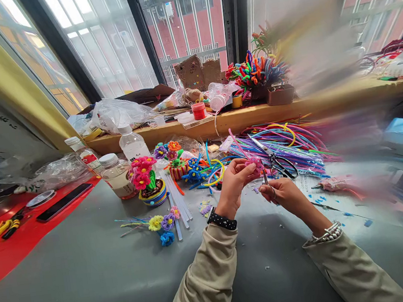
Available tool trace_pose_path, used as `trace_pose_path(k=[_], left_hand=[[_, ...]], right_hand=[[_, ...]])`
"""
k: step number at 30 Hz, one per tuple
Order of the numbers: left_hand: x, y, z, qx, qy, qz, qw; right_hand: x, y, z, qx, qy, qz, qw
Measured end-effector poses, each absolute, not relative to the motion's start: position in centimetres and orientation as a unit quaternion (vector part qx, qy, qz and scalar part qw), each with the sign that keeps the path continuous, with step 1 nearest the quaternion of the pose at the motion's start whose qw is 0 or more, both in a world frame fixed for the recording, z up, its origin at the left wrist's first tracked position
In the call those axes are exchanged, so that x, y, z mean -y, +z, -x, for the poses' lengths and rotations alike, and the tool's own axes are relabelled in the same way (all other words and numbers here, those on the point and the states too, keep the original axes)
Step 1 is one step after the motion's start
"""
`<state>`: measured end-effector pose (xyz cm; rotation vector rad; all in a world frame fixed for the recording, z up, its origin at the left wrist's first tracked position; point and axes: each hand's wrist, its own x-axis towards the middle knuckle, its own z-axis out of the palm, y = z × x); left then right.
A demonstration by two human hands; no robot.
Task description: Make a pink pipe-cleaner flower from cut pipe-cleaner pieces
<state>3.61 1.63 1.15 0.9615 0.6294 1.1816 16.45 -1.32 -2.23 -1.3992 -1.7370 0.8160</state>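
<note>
My left hand (235, 181), raised over the table, pinches a pink pipe-cleaner flower (254, 165). From the flower a long pink stem (237, 142) sticks up toward the window. Small scissors (265, 177) are in my right hand (284, 193), their blades pointing up beside the flower's lower edge. Whether the blades touch it I cannot tell. Just behind my hands, larger scissors with black handles (283, 167) lie on a heap of coloured pipe cleaners (297, 146). Finished pipe-cleaner flowers, blue, purple and yellow (167, 222), rest on the table left of my left wrist.
A potted pink flower (154, 193) and a striped pot (179, 170) stand left of my hands, near bottles (114, 175). Clear glue sticks (178, 201) lie beside them. A pink glue gun (334, 184) lies at right, partly blurred. A phone (64, 202) rests on red paper.
</note>
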Motion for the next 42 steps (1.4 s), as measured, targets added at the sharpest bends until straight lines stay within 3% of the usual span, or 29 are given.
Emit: trace_pose_path(k=[22,42], left_hand=[[-1.72,1.34,-3.49,-0.294,0.533,-0.439,0.661],[-1.86,1.26,-3.41,-0.305,0.533,-0.444,0.653]], right_hand=[[1.31,-2.29,-16.39,0.724,0.346,0.496,0.332],[1.38,-2.33,-16.46,0.672,0.349,0.547,0.357]])
